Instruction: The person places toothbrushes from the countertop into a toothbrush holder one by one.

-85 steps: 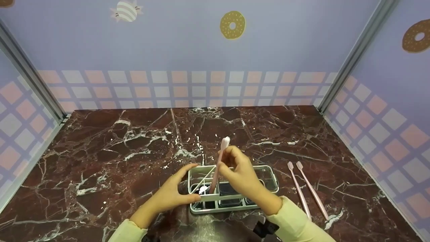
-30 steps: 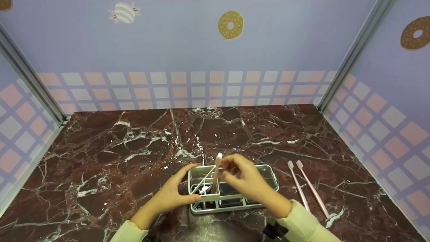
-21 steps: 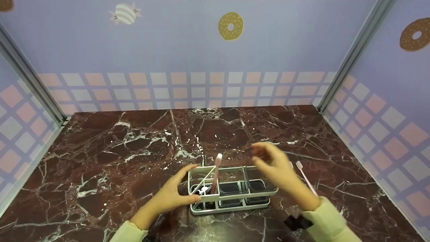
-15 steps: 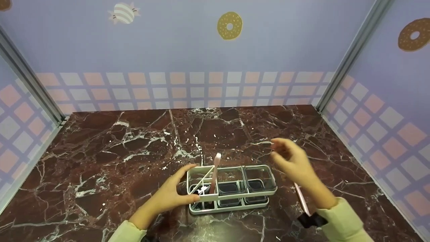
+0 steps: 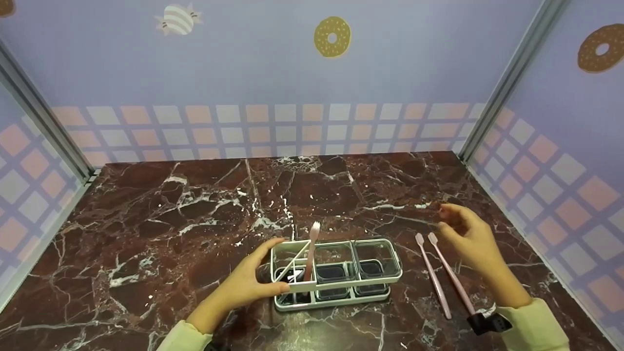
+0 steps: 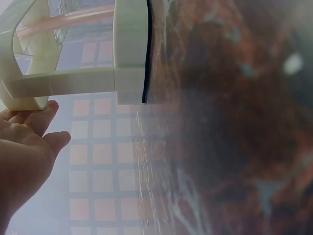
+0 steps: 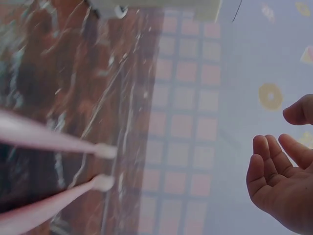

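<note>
A white toothbrush holder with a clear-walled upper rack stands mid-table. My left hand grips its left end, thumb at the front and a finger at the back; in the left wrist view the fingertips meet the frame's edge. One pink toothbrush stands in a left compartment, bristles up, leaning slightly. Two more pink toothbrushes, a left one and a right one, lie side by side to the right of the holder. Above and right of their heads hovers my right hand, fingers loosely bent, holding nothing.
The dark red marble tabletop has white veins. A patterned back wall and side walls bound it. Dark-based compartments fill the holder's middle and right.
My right hand lowered the toothbrush into the holder, let go, and moved right past the two lying toothbrushes. My left hand stays at the holder's left end.
</note>
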A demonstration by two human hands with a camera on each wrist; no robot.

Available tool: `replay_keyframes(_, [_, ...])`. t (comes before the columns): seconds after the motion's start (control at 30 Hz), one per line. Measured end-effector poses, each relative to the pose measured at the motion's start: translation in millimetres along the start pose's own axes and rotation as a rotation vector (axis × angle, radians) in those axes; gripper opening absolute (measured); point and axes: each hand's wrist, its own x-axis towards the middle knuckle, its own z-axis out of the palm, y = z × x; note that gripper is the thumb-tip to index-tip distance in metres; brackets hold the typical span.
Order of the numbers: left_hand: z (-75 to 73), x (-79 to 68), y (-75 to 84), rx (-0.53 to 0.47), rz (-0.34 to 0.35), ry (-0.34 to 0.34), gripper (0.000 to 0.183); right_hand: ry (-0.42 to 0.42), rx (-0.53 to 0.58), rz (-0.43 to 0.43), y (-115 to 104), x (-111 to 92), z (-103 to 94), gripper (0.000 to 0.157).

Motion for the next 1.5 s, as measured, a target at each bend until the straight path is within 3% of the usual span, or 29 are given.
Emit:
replay_keyframes(0.2, [-0.1,0.4,-0.1,-0.006,0.013,-0.004,0.087,-0.029,-0.019,0.07,26,-7,-3.9,0.037])
replay_keyframes(0.43, [-0.2,0.6,0.9,-0.05,0.004,-0.019,0.088,-0.142,-0.054,0.167,51,-12,-5.1,0.044])
replay_keyframes(0.83, [-0.3,0.9,1.9,-0.043,0.012,-0.015,0.087,-0.3,-0.115,0.215,87,-18,7.0,0.051])
replay_keyframes(1.1, [0.1,-0.6,0.8,0.009,0.005,-0.001,0.087,-0.365,-0.156,0.191,96,-19,11.6,0.054])
replay_keyframes(1.5, [0.9,0.4,0.2,-0.045,0.004,-0.002,0.089,-0.404,-0.206,0.195,98,-17,11.0,0.056])
